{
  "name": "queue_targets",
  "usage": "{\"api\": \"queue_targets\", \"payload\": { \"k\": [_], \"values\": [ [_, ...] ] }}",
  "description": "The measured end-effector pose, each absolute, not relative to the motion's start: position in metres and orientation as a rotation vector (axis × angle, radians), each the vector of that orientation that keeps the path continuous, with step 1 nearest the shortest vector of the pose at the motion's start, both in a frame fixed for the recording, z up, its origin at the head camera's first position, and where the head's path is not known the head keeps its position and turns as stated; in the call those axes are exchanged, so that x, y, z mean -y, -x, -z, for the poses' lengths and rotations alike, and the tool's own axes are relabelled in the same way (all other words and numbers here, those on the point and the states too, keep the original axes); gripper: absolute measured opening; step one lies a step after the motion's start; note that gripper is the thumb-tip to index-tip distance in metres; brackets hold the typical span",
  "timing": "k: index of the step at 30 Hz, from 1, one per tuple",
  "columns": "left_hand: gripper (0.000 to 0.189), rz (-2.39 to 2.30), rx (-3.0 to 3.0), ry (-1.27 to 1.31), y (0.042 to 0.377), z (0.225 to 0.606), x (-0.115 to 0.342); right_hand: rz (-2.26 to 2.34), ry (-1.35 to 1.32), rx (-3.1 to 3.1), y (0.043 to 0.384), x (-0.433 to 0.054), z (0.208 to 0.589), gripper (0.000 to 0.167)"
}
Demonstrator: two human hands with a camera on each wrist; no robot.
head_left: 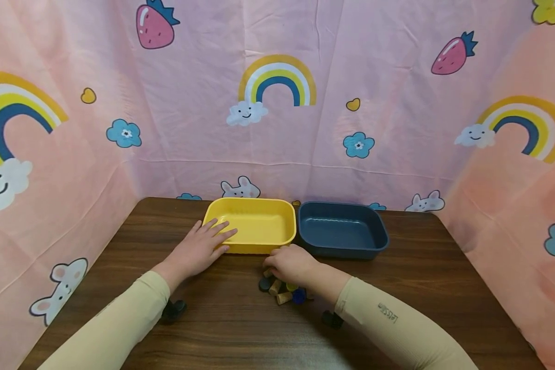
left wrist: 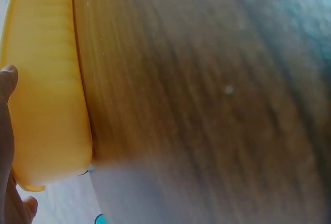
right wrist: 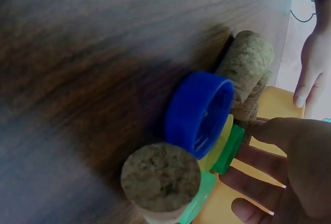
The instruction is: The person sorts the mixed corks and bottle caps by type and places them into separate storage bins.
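Observation:
My left hand point(head_left: 199, 252) rests on the left front rim of a yellow plastic tub point(head_left: 254, 247), fingers spread. The left wrist view shows a thumb point(left wrist: 8, 81) against the tub's outer wall. In front of this tub, my right hand point(head_left: 293, 262) reaches down over a small pile of corks point(head_left: 284, 298) and bottle caps. Its extended fingers stand apart at the far side of the pile, close to a green cap point(right wrist: 230, 149) and a cork. A blue cap point(right wrist: 199, 113), a yellow cap point(right wrist: 217, 144), and a pale green cap point(right wrist: 199, 198) lie beside upright and lying corks.
A dark blue tub point(head_left: 342, 252) stands directly right of the yellow one at the back of the brown wooden table point(head_left: 240, 329). A dark round cap point(head_left: 264, 284) sits at the pile's left edge. Patterned pink cloth point(head_left: 189, 128) encloses the table's back and sides.

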State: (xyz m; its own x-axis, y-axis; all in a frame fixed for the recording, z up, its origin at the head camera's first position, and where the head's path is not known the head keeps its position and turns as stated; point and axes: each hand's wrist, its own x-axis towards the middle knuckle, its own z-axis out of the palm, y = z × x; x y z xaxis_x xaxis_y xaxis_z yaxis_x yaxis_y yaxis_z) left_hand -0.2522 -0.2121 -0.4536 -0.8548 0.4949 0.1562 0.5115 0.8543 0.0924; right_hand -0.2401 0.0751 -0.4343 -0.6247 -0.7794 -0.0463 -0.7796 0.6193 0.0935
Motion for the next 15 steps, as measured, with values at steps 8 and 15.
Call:
{"api": "queue_targets", "payload": {
  "k": [8,15],
  "values": [
    [0.049,0.220,2.929,0.776,0.2514,0.4522,0.2098,-0.201,1.388,-2.826,0.2385,-0.0754,0.4331,0.016],
    [0.048,0.229,2.931,0.773,0.2508,0.4516,0.2092,-0.220,1.412,-2.834,0.2367,-0.0764,0.4335,0.015]
  ]
}}
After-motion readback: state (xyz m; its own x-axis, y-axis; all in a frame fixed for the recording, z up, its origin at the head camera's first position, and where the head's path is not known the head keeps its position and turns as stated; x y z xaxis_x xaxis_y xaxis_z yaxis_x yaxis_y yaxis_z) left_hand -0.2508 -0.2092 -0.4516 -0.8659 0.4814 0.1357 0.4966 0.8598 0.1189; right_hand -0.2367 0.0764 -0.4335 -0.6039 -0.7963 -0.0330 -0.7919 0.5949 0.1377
